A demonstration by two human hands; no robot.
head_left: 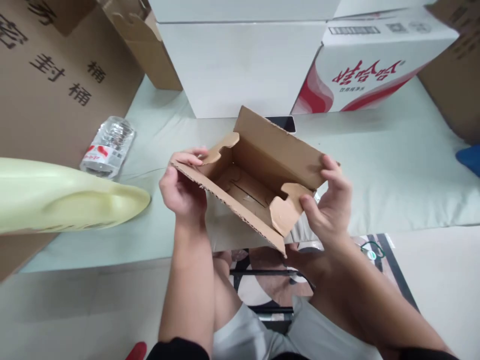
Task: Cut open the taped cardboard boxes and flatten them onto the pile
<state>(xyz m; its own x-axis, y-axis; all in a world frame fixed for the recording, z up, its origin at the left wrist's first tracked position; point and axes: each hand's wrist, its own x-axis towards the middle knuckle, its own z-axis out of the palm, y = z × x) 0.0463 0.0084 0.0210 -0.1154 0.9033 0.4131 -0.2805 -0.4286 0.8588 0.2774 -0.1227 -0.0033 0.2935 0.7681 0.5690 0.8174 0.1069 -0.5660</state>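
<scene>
A brown cardboard box (pixel 277 145), tilted and with its top uncovered, is held up in front of me between both hands. Its inside shows a bare bottom with a slot between the folded bottom flaps. My left hand (pixel 185 185) grips the near left corner, fingers over the edge by the left notched flap (pixel 221 150). At the right end, my right hand (pixel 332 202) has its thumb on the right notched flap (pixel 285 207) and its fingers on the far wall. Part of each palm is hidden behind the cardboard.
White cartons (pixel 243 65) and a red-and-white carton (pixel 371 70) stand at the back of the cloth-covered surface (pixel 393 165). A phone-like dark object (pixel 283 123) lies before them. Leftward are a clear plastic bottle (pixel 108 145), a pale yellow object (pixel 75 197) and a large brown carton (pixel 56 100).
</scene>
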